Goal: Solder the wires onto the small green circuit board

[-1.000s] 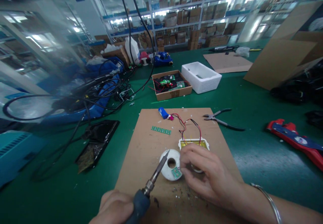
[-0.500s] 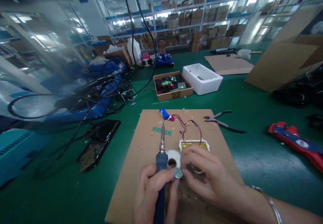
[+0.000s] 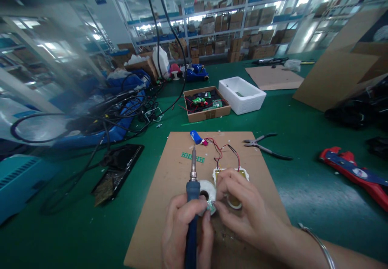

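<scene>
My left hand (image 3: 184,230) is wrapped round the blue handle of a soldering iron (image 3: 192,180), whose tip points up and away from me. Its fingertips also touch a small green circuit board (image 3: 211,208) that my right hand (image 3: 242,212) pinches from the other side. The board lies on a white solder spool (image 3: 209,188). Behind my right fingers sits a white-framed yellow part (image 3: 232,173) with red, black and yellow wires (image 3: 222,151) running to a blue battery (image 3: 195,136). All of this rests on a brown cardboard mat (image 3: 169,188).
A strip of green boards (image 3: 192,157) lies on the mat. Pliers (image 3: 263,145) lie right of it on the green table (image 3: 303,180). Behind are a cardboard parts box (image 3: 206,103) and a white foam box (image 3: 242,93). Tangled cables (image 3: 121,111) and a black tray (image 3: 118,168) are at left, a red toy part (image 3: 354,172) at right.
My left hand swung the soldering iron from a slant over the spool to point straight away, and came up beside my right hand to touch the small board.
</scene>
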`<state>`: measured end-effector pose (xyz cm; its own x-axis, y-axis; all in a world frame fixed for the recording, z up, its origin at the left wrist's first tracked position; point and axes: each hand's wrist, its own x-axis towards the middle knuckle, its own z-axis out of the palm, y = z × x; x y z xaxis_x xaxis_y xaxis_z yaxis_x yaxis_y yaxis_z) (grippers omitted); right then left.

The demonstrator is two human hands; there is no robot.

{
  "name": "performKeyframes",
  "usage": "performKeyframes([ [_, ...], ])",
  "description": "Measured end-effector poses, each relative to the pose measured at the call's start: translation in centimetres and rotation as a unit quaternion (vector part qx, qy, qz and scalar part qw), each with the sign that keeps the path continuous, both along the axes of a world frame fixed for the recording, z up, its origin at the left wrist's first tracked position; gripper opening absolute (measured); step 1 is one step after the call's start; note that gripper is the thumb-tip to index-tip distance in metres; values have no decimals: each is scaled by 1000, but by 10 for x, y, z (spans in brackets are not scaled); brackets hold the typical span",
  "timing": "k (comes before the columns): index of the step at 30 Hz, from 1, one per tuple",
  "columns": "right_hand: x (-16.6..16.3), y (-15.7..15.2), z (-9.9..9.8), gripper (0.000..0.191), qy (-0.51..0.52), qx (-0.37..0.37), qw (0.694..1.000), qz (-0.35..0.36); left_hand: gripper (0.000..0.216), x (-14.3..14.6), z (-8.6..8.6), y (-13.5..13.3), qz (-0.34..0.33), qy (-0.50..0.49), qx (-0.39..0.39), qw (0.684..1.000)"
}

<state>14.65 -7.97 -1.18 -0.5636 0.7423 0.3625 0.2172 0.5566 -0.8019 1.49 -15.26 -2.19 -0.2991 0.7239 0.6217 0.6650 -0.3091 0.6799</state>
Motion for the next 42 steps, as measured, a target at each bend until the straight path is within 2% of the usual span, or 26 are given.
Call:
performKeyframes([
  [3,7,6,10,14,-1,26,999,-20,24,2,0,0,2,-9,-4,1000],
  [6,18,19,19,10,18,66,993,-91,22,3,-2,-1,10,-4,-7,1000],
  [9,25,32,18,6,-14,38,991,-125,23,0,-5,-3,5,7,10,1000],
  [12,25,40,9,9,-51,-14,993,-110,28,-6,-9,-5,-11,40,23,999],
  [18,20,40,-3,17,-26,-71,995,-57,34,-12,-13,-7,-24,93,48,994],
  [24,19,40,-5,18,-12,-93,995,-23,31,-12,-13,-9,-32,103,35,994],
  [28,21,39,-5,16,-15,-96,995,-14,30,-13,-11,-7,-11,109,46,993],
  [33,27,41,3,13,-37,-75,996,-9,29,-12,-11,-4,-2,107,46,993],
  [38,35,47,12,7,-103,1,994,-34,31,-12,-13,-4,0,106,44,993],
  [42,37,46,11,7,-151,37,988,-9,36,-13,-10,-4,-1,112,37,993],
])
